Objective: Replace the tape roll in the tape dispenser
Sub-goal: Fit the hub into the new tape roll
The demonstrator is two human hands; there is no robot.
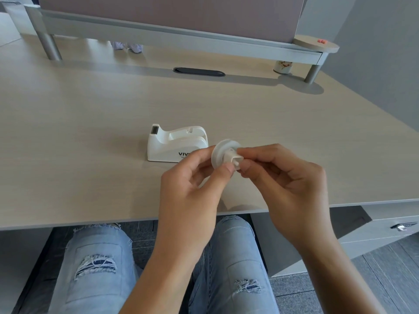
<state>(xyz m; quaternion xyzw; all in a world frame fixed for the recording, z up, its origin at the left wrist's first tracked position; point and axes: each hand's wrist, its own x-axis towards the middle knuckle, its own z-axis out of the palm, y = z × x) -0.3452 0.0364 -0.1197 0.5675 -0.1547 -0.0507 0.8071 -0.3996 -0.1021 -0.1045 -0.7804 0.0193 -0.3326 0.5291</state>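
Both hands' fingers (229, 167) pinch tape roll (221, 152) near dispenser (172, 146).

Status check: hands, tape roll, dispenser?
Left hand and right hand both pinching the tape roll and its hub, above desk. Dispenser cradle empty. Nothing in the way.

A pale wood-grain desk (90, 123) fills the frame. A grey raised shelf (181, 39) spans the top; dark grey floor (385, 268) shows lower right.
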